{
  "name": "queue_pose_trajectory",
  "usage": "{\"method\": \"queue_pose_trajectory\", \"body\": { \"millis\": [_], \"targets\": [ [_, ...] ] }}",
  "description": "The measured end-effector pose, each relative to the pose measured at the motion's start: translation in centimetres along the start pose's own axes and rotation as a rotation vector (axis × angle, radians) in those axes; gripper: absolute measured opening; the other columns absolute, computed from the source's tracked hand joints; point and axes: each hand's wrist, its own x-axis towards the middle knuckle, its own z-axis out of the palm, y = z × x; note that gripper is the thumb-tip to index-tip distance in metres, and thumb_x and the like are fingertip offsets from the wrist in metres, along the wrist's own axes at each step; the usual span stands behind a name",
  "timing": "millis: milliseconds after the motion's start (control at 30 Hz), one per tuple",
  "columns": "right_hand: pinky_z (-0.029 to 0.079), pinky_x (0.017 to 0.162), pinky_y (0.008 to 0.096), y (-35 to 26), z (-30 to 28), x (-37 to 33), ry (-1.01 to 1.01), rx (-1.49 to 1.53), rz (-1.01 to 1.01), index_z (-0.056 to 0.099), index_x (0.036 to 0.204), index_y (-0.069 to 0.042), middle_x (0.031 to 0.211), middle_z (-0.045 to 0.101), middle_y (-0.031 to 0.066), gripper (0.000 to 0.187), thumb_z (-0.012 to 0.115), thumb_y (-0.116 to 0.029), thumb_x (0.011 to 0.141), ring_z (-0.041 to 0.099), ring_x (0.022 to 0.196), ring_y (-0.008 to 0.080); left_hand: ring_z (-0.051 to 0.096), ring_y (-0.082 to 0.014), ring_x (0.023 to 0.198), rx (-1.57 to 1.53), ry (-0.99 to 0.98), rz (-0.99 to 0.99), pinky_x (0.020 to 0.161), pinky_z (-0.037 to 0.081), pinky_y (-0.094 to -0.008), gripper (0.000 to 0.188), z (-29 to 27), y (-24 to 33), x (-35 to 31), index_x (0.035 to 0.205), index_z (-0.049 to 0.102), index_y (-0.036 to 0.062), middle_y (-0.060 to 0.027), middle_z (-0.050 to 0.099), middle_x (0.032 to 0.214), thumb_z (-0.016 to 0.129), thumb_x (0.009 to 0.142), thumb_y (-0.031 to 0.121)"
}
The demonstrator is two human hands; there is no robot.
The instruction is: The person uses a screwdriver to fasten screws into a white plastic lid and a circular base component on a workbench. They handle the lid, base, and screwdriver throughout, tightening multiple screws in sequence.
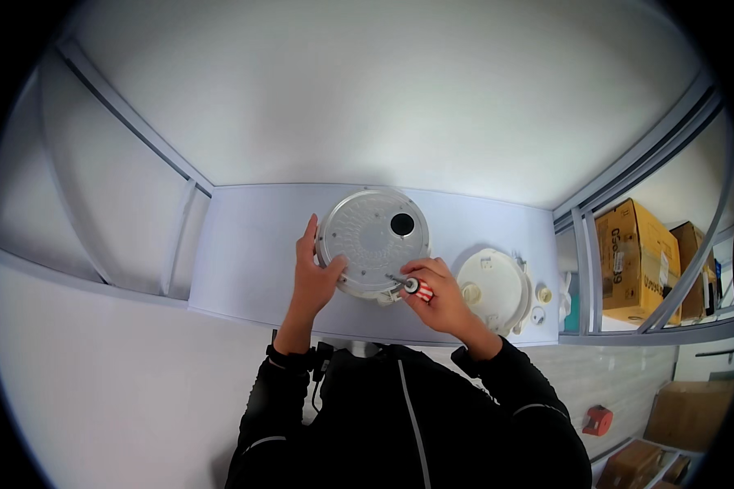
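A round, silver-grey metal disc-shaped part with a radial pattern and a black circle at its upper right lies on the white table. My left hand grips its left edge, thumb on top and fingers along the side. In my right hand is a screwdriver with a red-and-white handle. Its shaft points left over the part's lower right edge; whether the tip touches a screw cannot be made out. A white fitting shows beneath the part's near edge.
Right of the part lies a round white plastic cover with a small cream cup on it. A yellowish ring and a small white disc sit beside it. Cardboard boxes stand beyond the grey frame; a red object is on the floor.
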Motion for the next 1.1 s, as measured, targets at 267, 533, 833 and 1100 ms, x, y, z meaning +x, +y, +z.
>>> {"method": "queue_pose_trajectory", "body": {
  "millis": [267, 533, 833, 1100],
  "targets": [
    [0.05, 0.102, 0.044, 3.6, -4.8, 2.2, 0.04, -0.011, -0.007, 0.068, 0.109, -0.001, 0.136, 0.072, 0.013, 0.02, 0.075, -0.004, 0.09, 0.064, 0.115, 0.0365, 0.049, -0.0388, 0.128, 0.351, 0.158, -0.111, 0.113, 0.044, -0.0492, 0.099, 3.8, 4.0, -3.0, 0.169, 0.031, 0.0059, -0.0258, 0.037, 0.147, 0.081, 0.087, 0.027],
    [0.06, 0.081, 0.0398, 0.2, -4.1, 1.9, -0.042, -0.1, -0.02, 0.071, 0.105, -0.008, 0.125, 0.076, 0.0074, 0.024, 0.078, -0.002, 0.083, 0.072, 0.098, 0.0335, 0.044, -0.0431, 0.131, 0.682, 0.401, 0.396, 0.116, 0.031, -0.0632, 0.054, 5.6, 4.2, -3.3, 0.135, 0.068, 0.0134, -0.0209, 0.047, 0.143, 0.08, 0.083, 0.019],
    [0.057, 0.089, 0.0433, 1.4, -2.9, 1.5, -0.008, 0.026, 0.081, 0.068, 0.104, -0.005, 0.122, 0.076, 0.0087, 0.023, 0.076, 0.0, 0.083, 0.071, 0.103, 0.0365, 0.058, -0.0216, 0.113, 0.695, 0.107, 0.442, 0.098, 0.029, -0.0505, 0.012, 5.9, 6.8, -2.7, 0.097, 0.082, 0.0196, 0.0047, 0.066, 0.109, 0.078, 0.086, 0.015],
    [0.057, 0.091, 0.0424, 1.6, -2.9, 1.3, 0.004, 0.039, 0.088, 0.069, 0.105, -0.005, 0.123, 0.077, 0.0086, 0.023, 0.077, 0.0, 0.084, 0.071, 0.107, 0.0354, 0.062, -0.0204, 0.105, 0.779, -0.014, 0.287, 0.095, 0.029, -0.0497, 0.012, 5.8, 8.3, -2.1, 0.098, 0.083, 0.0186, 0.0041, 0.07, 0.102, 0.079, 0.088, 0.023]
  ]
}}
